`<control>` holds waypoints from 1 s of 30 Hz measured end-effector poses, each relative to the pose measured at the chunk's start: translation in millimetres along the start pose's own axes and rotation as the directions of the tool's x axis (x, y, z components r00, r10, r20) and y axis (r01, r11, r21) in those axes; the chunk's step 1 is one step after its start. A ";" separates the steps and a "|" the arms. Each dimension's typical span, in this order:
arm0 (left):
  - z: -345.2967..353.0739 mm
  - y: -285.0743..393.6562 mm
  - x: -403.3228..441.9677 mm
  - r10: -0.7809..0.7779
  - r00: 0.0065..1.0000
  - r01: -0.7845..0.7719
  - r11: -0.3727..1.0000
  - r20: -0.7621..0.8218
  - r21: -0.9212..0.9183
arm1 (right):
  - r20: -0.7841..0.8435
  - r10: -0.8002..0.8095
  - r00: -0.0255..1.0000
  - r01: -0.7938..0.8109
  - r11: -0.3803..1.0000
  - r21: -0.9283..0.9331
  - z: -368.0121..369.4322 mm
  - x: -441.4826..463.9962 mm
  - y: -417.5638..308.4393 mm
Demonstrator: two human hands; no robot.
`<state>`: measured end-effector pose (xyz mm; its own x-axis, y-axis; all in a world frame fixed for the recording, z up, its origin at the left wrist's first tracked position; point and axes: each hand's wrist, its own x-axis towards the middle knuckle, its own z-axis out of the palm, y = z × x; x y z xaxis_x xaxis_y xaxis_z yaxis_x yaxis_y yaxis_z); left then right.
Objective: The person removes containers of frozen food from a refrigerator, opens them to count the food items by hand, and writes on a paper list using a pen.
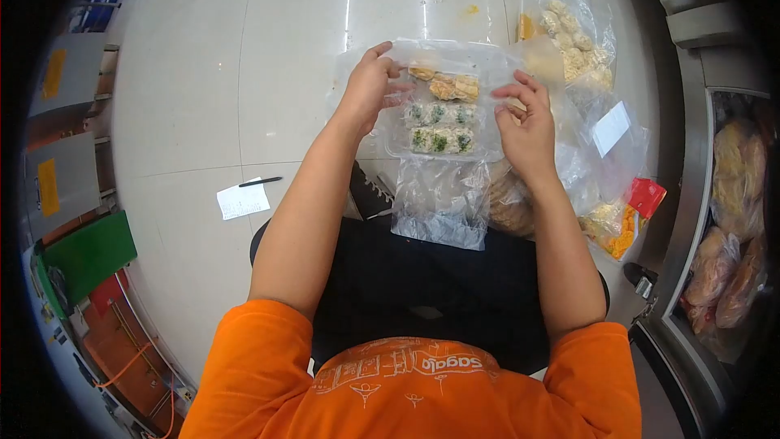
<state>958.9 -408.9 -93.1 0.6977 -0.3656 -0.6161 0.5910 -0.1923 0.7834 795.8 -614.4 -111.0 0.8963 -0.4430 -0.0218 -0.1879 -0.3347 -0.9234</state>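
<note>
A clear plastic food tray (463, 50) lies in front of me, with rows of food in it. Two pale rolls speckled with green (441, 140) fill the lower rows, and golden-brown pieces (453, 87) sit above them. My left hand (374, 88) is at the tray's left side, fingers apart and reaching over its edge. At the right side is my right hand (526, 123), its fingers bent and spread with a gap between thumb and fingertips. Below the tray, a clear plastic bag (443, 203) hangs over my lap.
Bags of pale round food (569, 36) lie on the tiled floor at right, near a white label (611, 128) and a bag of orange pieces (621, 236). A paper (244, 202) and a pen (262, 181) lie at left. An open freezer (691, 187) holding bagged food borders the right.
</note>
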 end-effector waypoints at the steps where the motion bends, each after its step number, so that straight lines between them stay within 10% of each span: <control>1: 1.3 0.8 -0.3 -0.008 1.000 0.008 1.000 -0.006 0.015 | 0.036 -0.053 0.998 0.058 0.990 -0.129 -1.0 -1.8 -3.4; 16: 6.2 2.9 -4.4 0.015 0.998 -0.018 0.999 0.068 0.048 | 0.206 -0.275 0.939 0.343 0.790 -0.508 0.7 -12.7 -20.7; 24: 8.7 7.7 -8.2 -0.006 0.999 0.007 1.000 0.036 -0.029 | 0.035 0.032 0.999 -0.019 0.939 -0.344 -7.4 -8.8 -31.8; 30: -3.2 13.6 -12.1 -0.003 1.000 -0.006 0.958 0.031 0.285 | -0.091 0.034 0.995 -0.053 0.976 -0.211 -4.5 -3.2 -5.6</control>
<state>959.8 -404.2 -75.3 0.6831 -0.3930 -0.6155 0.4468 -0.4418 0.7779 792.2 -614.9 -104.0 0.8490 -0.5280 -0.0180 -0.3154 -0.4792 -0.8191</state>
